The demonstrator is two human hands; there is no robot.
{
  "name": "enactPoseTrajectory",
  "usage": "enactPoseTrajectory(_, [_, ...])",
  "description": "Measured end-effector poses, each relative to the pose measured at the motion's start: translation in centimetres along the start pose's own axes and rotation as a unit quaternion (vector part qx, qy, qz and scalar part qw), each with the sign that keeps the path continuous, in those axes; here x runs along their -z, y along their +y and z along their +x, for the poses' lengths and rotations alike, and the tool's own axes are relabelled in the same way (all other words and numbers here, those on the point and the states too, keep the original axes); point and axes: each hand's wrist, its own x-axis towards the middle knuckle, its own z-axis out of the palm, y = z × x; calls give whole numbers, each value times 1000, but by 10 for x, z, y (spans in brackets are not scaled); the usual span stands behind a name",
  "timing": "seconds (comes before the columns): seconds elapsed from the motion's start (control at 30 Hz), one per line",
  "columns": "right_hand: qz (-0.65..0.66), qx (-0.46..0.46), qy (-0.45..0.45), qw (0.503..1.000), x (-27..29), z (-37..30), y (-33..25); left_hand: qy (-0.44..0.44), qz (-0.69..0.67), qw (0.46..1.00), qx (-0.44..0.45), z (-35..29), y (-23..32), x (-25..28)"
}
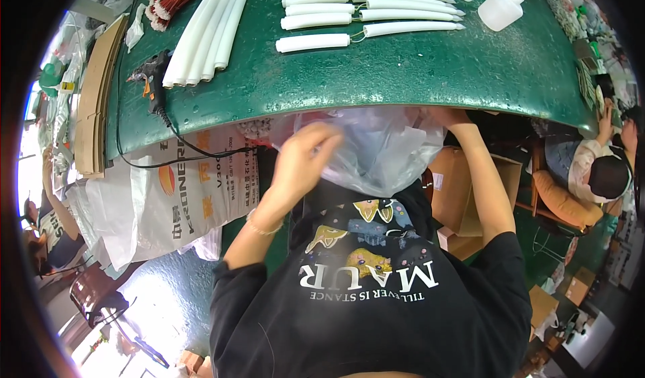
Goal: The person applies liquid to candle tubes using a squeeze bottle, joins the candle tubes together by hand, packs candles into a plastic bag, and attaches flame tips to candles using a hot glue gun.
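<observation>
A clear plastic bag rests over my lap, crumpled, just below the near edge of the green table. My right hand is at the bag's right side, closed on its edge; the table edge partly covers the fingers. Over the bag's left side is my left hand, with bent fingers smeared by motion, so its grip is unclear. What the bag holds cannot be made out.
On the green table lie several white tube pieces joined in pairs, long white tubes, a hot glue gun with its cord, and a white squeeze bottle. A cardboard box stands at right. Other people sit at both sides.
</observation>
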Motion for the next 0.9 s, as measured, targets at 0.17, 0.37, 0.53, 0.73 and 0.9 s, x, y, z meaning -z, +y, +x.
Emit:
enactPoseTrajectory(0.17, [-4, 179, -131, 975, -9, -48, -44, 95, 295, 931, -194, 24, -49, -82])
enactPoseTrajectory(0.37, [-112, 237, -291, 920, -19, -127, -41, -344, 154, 925, -42, 4, -44, -92])
enactPoseTrajectory(0.53, [-148, 187, -306, 922, 2, -143, 0, -480, 213, 849, 47, 14, -55, -62])
enactPoseTrajectory(0.73, [-215, 123, -364, 898, 20, -106, -11, -233, 435, 869, 49, 22, -140, -43])
enactPoseTrajectory(0.9, [-80, 244, -242, 936, 9, -75, -66, -332, 429, 840, 13, 17, -86, -54])
